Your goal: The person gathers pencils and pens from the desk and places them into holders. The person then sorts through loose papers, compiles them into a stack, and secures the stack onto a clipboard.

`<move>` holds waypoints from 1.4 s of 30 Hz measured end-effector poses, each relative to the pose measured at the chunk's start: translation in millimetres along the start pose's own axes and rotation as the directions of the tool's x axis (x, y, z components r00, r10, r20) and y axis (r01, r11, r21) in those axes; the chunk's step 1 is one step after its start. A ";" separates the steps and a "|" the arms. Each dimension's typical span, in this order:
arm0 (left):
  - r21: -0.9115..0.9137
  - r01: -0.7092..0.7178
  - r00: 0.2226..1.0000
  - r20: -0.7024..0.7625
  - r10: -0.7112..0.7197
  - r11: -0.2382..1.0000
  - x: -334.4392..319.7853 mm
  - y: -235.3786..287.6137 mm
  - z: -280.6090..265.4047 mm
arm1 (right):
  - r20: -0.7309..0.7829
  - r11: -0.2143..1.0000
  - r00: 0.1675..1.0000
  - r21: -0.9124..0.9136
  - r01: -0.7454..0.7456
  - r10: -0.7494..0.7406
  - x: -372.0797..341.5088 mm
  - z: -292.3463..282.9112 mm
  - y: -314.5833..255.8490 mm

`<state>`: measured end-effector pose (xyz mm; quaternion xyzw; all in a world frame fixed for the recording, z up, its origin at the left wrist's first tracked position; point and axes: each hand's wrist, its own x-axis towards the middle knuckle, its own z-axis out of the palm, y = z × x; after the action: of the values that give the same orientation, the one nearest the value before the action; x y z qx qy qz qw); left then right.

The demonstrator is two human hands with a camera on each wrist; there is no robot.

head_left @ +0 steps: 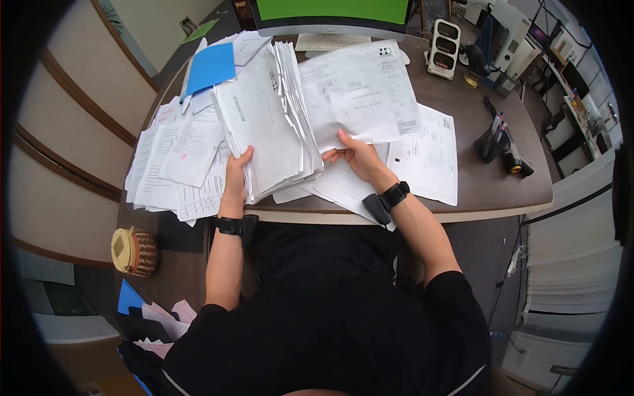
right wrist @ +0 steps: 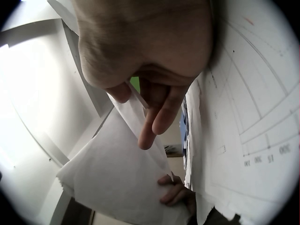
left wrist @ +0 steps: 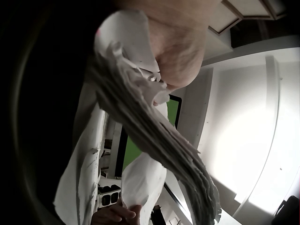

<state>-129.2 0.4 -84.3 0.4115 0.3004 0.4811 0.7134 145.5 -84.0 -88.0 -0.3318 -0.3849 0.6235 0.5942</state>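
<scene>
A thick stack of white printed sheets [head_left: 261, 125] leans in my left hand [head_left: 236, 175], which grips its left edge with the thumb on top. My right hand [head_left: 363, 158] pinches the lower edge of a separate printed sheet [head_left: 363, 92], thumb on its face, just right of the stack. In the left wrist view the stack's layered edges [left wrist: 154, 136] run diagonally below the left hand [left wrist: 178, 47]. In the right wrist view the sheet [right wrist: 122, 168] hangs from the right hand [right wrist: 145, 47], whose other fingers are bent beneath.
Loose papers [head_left: 158, 165] spread at the left, with a blue folder [head_left: 210, 66] above. More sheets [head_left: 432, 158] lie at the right. Behind are a keyboard [head_left: 330, 43] and monitor [head_left: 333, 12]. A pen holder [head_left: 490, 142] and a white stand [head_left: 444, 49] are on the right; a woven basket [head_left: 135, 252] is lower left.
</scene>
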 end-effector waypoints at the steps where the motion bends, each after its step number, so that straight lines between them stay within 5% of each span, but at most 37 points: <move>1: -0.004 0.001 1.000 0.000 -0.001 1.000 -1.1 -1.0 -1.1 | 0.000 1.000 1.000 0.001 -0.001 0.001 0.2 -0.2 0.8; 42: 0.021 -0.001 1.000 -0.017 0.001 1.000 -2.7 0.8 2.4 | 0.015 1.000 1.000 -0.017 -0.010 0.010 -2.8 3.1 -3.6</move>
<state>-128.4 -2.6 -82.3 0.4150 0.3112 0.4818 0.7063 144.8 -87.1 -83.4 -0.3340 -0.3928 0.6256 0.5854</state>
